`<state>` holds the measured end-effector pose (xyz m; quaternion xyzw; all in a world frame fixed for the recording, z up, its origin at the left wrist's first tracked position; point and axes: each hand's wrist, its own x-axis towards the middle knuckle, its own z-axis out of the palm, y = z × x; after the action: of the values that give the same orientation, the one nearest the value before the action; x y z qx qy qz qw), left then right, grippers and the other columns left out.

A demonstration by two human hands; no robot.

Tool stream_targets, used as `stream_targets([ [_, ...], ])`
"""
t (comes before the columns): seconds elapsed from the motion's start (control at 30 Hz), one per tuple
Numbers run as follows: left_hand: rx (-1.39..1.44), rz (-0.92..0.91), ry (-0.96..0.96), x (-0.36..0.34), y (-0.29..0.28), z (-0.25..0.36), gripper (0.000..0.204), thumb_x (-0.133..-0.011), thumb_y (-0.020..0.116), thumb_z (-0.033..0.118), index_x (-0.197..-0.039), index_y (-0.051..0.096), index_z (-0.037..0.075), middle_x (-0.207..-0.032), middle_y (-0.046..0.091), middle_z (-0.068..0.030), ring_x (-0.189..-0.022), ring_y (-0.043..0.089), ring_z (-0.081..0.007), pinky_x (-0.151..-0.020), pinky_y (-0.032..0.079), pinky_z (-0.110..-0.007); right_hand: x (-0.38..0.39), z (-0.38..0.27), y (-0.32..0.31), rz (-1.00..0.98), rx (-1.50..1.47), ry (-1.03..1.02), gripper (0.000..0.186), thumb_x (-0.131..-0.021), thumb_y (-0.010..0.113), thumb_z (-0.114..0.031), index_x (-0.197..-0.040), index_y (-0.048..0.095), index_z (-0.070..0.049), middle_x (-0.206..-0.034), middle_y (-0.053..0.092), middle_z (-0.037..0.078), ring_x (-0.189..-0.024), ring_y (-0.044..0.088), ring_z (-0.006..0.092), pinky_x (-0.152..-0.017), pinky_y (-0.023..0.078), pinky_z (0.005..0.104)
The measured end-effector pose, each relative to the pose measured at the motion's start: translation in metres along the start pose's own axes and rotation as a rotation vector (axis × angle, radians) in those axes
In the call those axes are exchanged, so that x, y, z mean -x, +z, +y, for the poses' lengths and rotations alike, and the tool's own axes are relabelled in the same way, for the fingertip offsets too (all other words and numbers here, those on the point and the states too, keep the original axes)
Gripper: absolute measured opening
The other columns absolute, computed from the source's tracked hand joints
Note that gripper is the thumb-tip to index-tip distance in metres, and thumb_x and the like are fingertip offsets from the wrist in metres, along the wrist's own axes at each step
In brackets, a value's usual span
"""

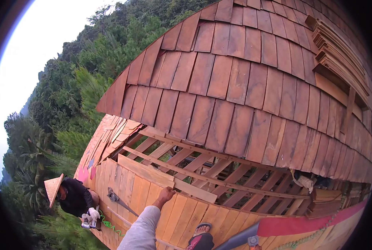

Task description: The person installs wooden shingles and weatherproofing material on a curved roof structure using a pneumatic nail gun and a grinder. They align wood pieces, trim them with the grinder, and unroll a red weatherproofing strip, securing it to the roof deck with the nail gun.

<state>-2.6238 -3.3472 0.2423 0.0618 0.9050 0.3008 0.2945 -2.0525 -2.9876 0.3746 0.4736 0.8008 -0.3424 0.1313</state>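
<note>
My left hand point(166, 195), in a grey sleeve, reaches forward and closes its fingers at the edge of a thin wooden board point(194, 190). A second, longer board point(146, 171) lies end to end with it, to the left. Both lie along the top of a row of light wooden shingles point(173, 214), below the open roof battens point(232, 179). At the lower edge appears a small grey tool head point(253, 241). Beside it is a skin-toned patch that may be my right hand; its fingers cannot be made out. My sandalled foot point(202, 228) rests on the shingles.
Dark, weathered shingles point(236, 83) cover the upper slope, where a stack of wooden slats point(338, 54) rests. A co-worker in a conical hat point(54, 189) holds a nail gun point(88, 220) with a green hose. Gaps open between battens. A metal tool point(115, 196) lies leftward; a dark tube point(238, 238) lies rightward.
</note>
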Motion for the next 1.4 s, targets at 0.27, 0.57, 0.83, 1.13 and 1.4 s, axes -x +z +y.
stream_targets([
  [0.27,0.088,-0.078,0.411,0.001,0.119,0.194,0.038,-0.092,0.071,0.035,-0.107,0.074,0.000,-0.101,0.078,-0.0197,-0.097,0.075,-0.0363,-0.087,0.057,-0.043,0.097,0.081,0.016,0.140,-0.037,0.199,0.057,-0.077,0.076,-0.005,-0.130,0.055,-0.001,-0.118,0.061,0.025,-0.116,0.060,0.0458,-0.098,0.052,0.0532],
  [0.57,-0.142,-0.480,0.421,0.202,0.335,0.125,0.039,-0.090,0.076,0.025,-0.116,0.072,-0.003,-0.105,0.075,-0.0244,-0.098,0.073,-0.0368,-0.089,0.057,-0.044,0.154,0.124,0.080,0.035,-0.196,0.306,0.071,-0.091,0.072,-0.021,-0.154,0.039,-0.010,-0.142,0.053,0.017,-0.110,0.067,0.0432,-0.090,0.059,0.0533],
  [0.83,-0.131,-0.941,0.993,0.324,0.468,0.177,0.048,-0.094,0.067,0.009,-0.140,0.057,0.001,-0.144,0.057,-0.0246,-0.137,0.050,-0.0441,-0.118,0.038,-0.050,0.180,0.159,0.177,0.321,-0.469,0.318,0.076,-0.084,0.078,-0.012,-0.152,0.043,-0.005,-0.148,0.050,0.020,-0.121,0.063,0.0433,-0.096,0.058,0.0500],
  [1.13,-1.254,-0.459,1.241,0.232,0.576,0.253,0.071,-0.102,0.050,0.061,-0.156,0.047,0.015,-0.154,0.053,-0.0076,-0.153,0.036,-0.0298,-0.119,0.001,-0.079,0.151,0.190,0.185,0.525,-0.602,0.188,0.036,-0.083,0.074,0.000,-0.118,0.065,0.002,-0.128,0.059,0.023,-0.115,0.062,0.0417,-0.096,0.052,0.0458],
  [1.4,-1.293,-0.403,0.881,0.157,0.516,0.245,0.072,-0.103,0.041,0.069,-0.122,0.074,0.008,-0.145,0.058,-0.0048,-0.144,0.046,-0.0322,-0.119,0.010,-0.079,0.157,0.206,0.190,0.428,-0.519,0.141,0.060,-0.081,0.072,-0.001,-0.139,0.057,-0.002,-0.137,0.057,0.022,-0.123,0.062,0.0449,-0.100,0.055,0.0489],
])
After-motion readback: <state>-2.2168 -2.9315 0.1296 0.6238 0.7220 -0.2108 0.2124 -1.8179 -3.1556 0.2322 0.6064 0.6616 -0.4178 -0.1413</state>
